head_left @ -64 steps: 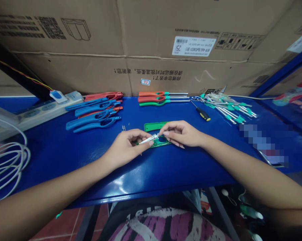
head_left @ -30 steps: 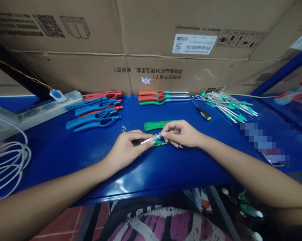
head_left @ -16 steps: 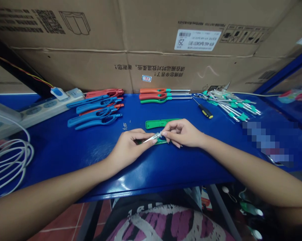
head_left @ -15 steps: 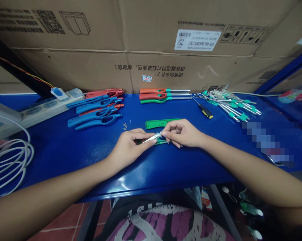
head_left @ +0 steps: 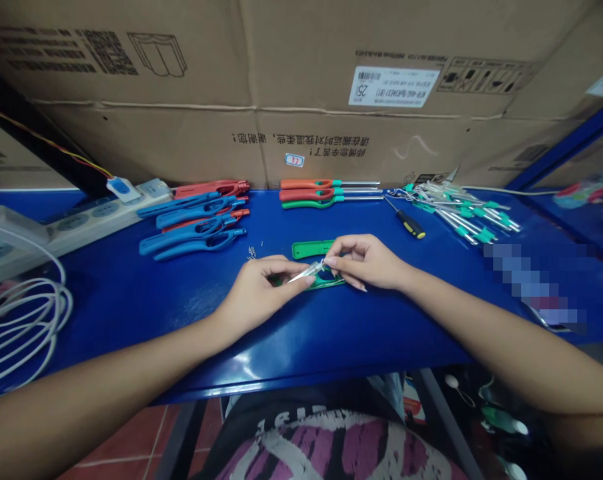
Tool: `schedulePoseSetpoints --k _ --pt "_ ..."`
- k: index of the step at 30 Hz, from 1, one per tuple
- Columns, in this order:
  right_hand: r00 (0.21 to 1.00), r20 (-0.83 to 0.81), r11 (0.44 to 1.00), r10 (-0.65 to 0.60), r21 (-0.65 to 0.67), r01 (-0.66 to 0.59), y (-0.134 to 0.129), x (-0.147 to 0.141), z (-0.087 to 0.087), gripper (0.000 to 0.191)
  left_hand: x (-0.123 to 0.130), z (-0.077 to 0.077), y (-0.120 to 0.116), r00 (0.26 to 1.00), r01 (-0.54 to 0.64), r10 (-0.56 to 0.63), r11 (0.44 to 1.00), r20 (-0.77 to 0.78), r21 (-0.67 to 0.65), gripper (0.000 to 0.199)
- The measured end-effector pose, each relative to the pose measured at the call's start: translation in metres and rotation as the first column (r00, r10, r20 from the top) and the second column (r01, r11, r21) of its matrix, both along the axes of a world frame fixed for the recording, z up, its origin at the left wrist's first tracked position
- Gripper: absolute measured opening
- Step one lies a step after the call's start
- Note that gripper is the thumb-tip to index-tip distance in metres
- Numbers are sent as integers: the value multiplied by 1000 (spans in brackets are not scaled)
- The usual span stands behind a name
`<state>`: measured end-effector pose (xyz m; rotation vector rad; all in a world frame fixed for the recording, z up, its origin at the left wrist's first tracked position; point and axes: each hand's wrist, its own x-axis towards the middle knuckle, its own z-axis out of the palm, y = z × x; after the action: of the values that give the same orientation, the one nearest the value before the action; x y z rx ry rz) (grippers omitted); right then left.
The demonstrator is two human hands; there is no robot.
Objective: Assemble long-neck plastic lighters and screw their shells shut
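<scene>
My left hand [head_left: 264, 287] is closed, with a slim clear-and-silver lighter gas tank [head_left: 310, 271] pinched between thumb and fingers. My right hand [head_left: 364, 263] has its fingertips pressed together at the tank's right end, on a small whitish wire or part too fine to make out. Directly beneath the hands lies one green lighter shell half [head_left: 326, 280], partly covered by them. The other green half [head_left: 311, 249] rests just behind, its right end hidden by my right hand.
Blue and red lighter shells [head_left: 201, 227] lie left. Assembled lighters [head_left: 309, 193] sit at the back, beside a screwdriver [head_left: 408, 223] and a pile of metal lighter tubes [head_left: 461, 210]. Small screws [head_left: 252, 253] lie near my left hand. A power strip [head_left: 81, 220] and coiled cable [head_left: 26, 320] occupy the left edge.
My right fingertips have shifted slightly away from the tank's end, and more of the whitish part shows between the hands. The whole view has tilted a little.
</scene>
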<state>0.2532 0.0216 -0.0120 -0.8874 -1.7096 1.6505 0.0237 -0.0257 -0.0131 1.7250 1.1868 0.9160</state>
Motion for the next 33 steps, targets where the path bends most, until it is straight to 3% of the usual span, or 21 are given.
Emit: schedulePoseSetpoints --k 15,33 --pt "995 73 997 -71 47 68 -10 -5 1 37 5 -3 -4 1000 -5 5 1000 9 11 22" --pt "999 37 999 -14 52 12 0 -1 -6 35 3 0 0 1000 -25 25 1000 16 4 23"
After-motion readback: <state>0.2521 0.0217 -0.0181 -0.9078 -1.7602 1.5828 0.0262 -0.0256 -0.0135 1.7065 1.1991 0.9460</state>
